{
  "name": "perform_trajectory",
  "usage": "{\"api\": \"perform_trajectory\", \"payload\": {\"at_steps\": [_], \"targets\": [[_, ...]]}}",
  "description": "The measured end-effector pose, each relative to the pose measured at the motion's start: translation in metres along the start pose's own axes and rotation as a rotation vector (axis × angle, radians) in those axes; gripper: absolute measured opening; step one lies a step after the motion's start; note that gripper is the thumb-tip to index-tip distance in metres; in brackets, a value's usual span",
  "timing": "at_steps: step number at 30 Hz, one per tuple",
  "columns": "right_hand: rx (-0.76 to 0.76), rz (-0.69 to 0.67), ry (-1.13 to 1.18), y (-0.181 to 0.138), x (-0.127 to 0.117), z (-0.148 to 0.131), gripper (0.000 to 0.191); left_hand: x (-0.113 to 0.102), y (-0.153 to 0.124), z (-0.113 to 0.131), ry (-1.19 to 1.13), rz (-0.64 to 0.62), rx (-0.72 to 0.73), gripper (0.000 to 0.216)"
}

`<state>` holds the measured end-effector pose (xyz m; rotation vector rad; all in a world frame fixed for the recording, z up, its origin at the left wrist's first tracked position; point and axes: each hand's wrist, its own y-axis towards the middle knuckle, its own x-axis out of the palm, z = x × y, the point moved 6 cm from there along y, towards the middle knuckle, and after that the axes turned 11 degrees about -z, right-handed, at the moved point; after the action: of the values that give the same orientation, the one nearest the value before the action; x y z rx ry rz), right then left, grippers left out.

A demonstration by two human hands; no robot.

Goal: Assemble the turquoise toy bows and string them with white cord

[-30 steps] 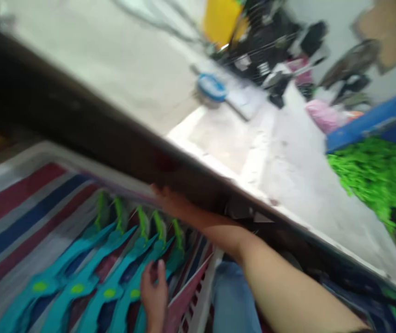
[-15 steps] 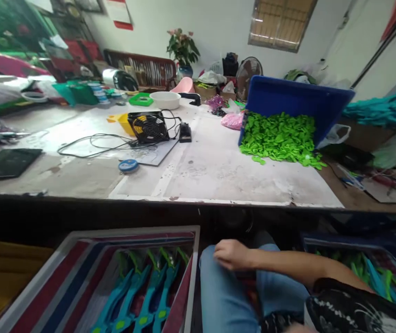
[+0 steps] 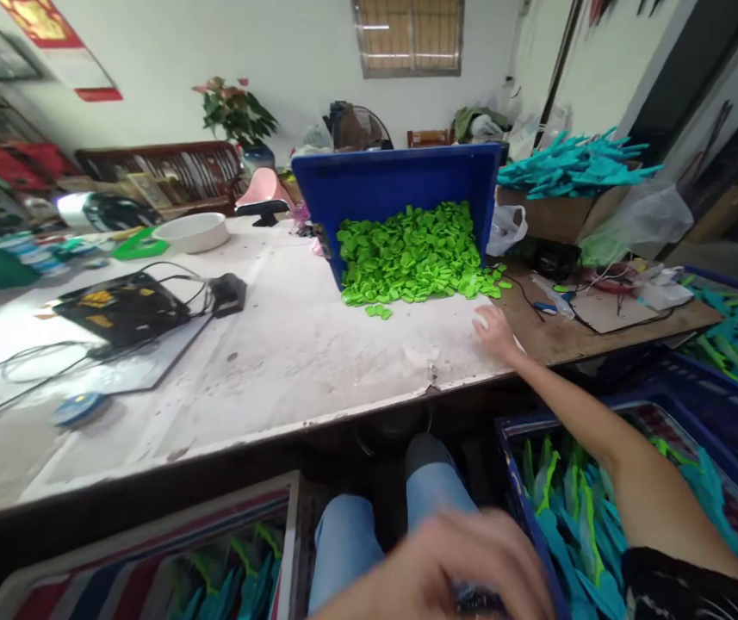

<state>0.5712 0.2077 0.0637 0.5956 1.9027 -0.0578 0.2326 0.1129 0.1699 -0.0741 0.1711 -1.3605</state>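
My right hand (image 3: 498, 334) reaches across the table edge to the front right corner of a heap of bright green plastic pieces (image 3: 411, 258). Its fingers are curled around a small whitish thing (image 3: 480, 319), too small to name. The heap spills out of a blue crate (image 3: 394, 176) tipped on its side. A few green pieces (image 3: 379, 311) lie loose in front. Low in the foreground, my left hand (image 3: 465, 560) hangs over my lap, smeared by motion with fingers bent; whether anything is in it cannot be made out.
Blue crates of teal-and-green clamp-like parts (image 3: 575, 508) stand at my right, and a lined tray (image 3: 239, 534) with similar parts at my left. Teal parts (image 3: 581, 164) top a cardboard box. A black fan (image 3: 123, 306) with cables and a blue round tin (image 3: 81, 408) lie leftward.
The view has turned right. My right hand has gone from my thigh up to the table beside the green heap. My left hand has risen into view from the bottom edge.
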Motion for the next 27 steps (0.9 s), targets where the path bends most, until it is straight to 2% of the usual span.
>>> {"api": "perform_trajectory", "payload": {"at_steps": [1,2,3,5,7,10,13,17,19,21,23,27], "targets": [[0.077,0.021,-0.01,0.032,-0.004,0.027,0.038,-0.026,0.022,-0.007,0.0,0.03,-0.018,0.046],[0.143,0.043,-0.017,0.062,-0.007,0.053,0.041,-0.058,0.04,-0.018,-0.003,0.156,-0.061,0.044],[0.193,0.057,-0.027,0.09,-0.009,0.077,0.044,-0.094,0.052,-0.032,0.016,0.333,-0.118,0.043],[0.296,0.043,-0.069,0.137,-0.009,0.119,0.048,-0.16,0.066,-0.065,0.077,0.6,-0.25,0.043],[0.367,-0.034,-0.116,0.174,-0.001,0.152,0.05,-0.22,0.077,-0.095,0.08,0.789,-0.31,0.042],[0.356,-0.159,-0.147,0.208,0.017,0.178,0.047,-0.298,0.105,-0.121,0.019,1.002,-0.319,0.034],[0.286,-0.169,-0.158,0.217,0.03,0.181,0.044,-0.359,0.15,-0.122,-0.029,1.198,-0.343,0.026],[0.191,-0.135,-0.147,0.211,0.032,0.178,0.042,-0.412,0.213,-0.098,-0.025,1.414,-0.269,0.021],[0.237,-0.1,-0.127,0.211,0.024,0.184,0.043,-0.429,0.237,-0.088,0.006,1.471,-0.233,0.024],[0.354,-0.114,-0.113,0.214,0.018,0.195,0.044,-0.443,0.255,-0.085,0.031,1.446,-0.262,0.03],[0.436,-0.201,-0.105,0.218,0.02,0.204,0.041,-0.454,0.27,-0.088,0.038,1.36,-0.312,0.029],[0.453,-0.304,-0.082,0.224,0.022,0.208,0.041,-0.467,0.28,-0.089,0.089,1.295,-0.443,0.016]]}}
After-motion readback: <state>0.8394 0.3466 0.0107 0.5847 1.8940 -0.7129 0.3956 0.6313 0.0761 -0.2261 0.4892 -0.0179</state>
